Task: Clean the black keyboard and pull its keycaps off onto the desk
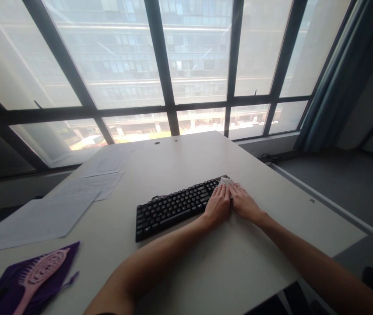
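Note:
A black keyboard point(176, 204) lies at a slant on the white table, its right end farther from me. At that end a crumpled white tissue point(226, 180) rests on the keys. My left hand point(218, 202) presses the tissue from the left with its fingers held together. Close against it, my right hand point(243, 202) also has its fingers on the tissue, at the keyboard's right edge. Both hands cover the rightmost keys and part of the tissue.
Printed paper sheets point(51, 214) lie along the table's left side. A pink hairbrush point(42, 273) rests on a purple drawstring pouch point(70, 258) at near left. A dark object point(275, 304) lies at the near edge. Large windows point(196, 52) stand behind the table point(189, 162).

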`<act>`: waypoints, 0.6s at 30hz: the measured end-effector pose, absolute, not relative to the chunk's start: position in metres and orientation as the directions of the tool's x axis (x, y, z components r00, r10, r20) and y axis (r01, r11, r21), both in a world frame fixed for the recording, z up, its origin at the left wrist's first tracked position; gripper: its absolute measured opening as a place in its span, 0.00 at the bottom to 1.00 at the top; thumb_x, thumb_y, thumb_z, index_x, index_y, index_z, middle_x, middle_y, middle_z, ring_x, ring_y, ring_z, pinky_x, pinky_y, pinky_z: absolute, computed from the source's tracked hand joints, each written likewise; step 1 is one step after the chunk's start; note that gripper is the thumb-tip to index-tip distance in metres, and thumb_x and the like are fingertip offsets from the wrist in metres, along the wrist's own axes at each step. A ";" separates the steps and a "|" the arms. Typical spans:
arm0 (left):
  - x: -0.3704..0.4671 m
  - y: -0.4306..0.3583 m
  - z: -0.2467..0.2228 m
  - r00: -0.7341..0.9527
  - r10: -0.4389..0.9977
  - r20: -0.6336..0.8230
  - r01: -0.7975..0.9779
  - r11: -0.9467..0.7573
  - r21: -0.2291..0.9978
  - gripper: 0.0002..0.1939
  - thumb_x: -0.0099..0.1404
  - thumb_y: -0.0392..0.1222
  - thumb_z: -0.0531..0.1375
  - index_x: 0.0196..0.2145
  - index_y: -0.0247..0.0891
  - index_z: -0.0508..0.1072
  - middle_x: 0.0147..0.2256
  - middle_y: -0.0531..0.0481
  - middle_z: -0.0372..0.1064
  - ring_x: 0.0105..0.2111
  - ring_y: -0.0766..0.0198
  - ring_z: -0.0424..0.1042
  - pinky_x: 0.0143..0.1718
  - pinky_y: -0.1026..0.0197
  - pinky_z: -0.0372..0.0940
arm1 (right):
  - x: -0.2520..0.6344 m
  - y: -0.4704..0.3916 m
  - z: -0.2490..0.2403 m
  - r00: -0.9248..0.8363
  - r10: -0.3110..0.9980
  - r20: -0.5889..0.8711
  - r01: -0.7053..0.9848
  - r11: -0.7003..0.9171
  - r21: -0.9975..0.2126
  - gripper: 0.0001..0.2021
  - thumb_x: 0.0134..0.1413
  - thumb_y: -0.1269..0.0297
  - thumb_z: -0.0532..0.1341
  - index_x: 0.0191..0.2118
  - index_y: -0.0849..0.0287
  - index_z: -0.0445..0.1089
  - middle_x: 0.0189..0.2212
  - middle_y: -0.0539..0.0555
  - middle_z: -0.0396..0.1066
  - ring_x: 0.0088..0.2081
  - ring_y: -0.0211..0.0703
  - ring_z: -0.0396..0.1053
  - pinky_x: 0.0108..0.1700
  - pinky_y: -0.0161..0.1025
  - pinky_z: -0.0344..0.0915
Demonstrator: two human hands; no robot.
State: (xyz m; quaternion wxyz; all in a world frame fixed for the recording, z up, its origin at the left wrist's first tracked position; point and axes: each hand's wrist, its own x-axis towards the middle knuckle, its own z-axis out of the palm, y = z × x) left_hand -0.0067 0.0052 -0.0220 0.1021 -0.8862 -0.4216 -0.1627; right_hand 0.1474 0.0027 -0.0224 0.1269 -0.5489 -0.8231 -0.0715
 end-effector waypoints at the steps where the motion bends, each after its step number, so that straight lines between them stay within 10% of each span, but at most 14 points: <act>1: -0.007 0.005 -0.022 0.587 0.716 0.377 0.783 -0.620 -0.042 0.30 0.69 0.36 0.49 0.66 0.20 0.56 0.66 0.28 0.54 0.67 0.46 0.52 0.67 0.49 0.51 | 0.147 0.003 -0.023 -0.363 0.884 0.293 0.922 0.387 -0.027 0.31 0.59 0.75 0.47 0.68 0.75 0.54 0.67 0.69 0.52 0.69 0.56 0.50 0.67 0.53 0.54; 18: -0.008 0.005 -0.019 0.609 0.715 0.342 0.774 -0.631 -0.058 0.30 0.69 0.36 0.49 0.65 0.20 0.57 0.65 0.28 0.55 0.67 0.47 0.53 0.66 0.49 0.51 | 0.146 0.000 -0.017 -0.370 0.890 0.267 0.920 0.391 -0.026 0.31 0.59 0.76 0.47 0.68 0.76 0.54 0.68 0.70 0.52 0.69 0.56 0.50 0.68 0.52 0.53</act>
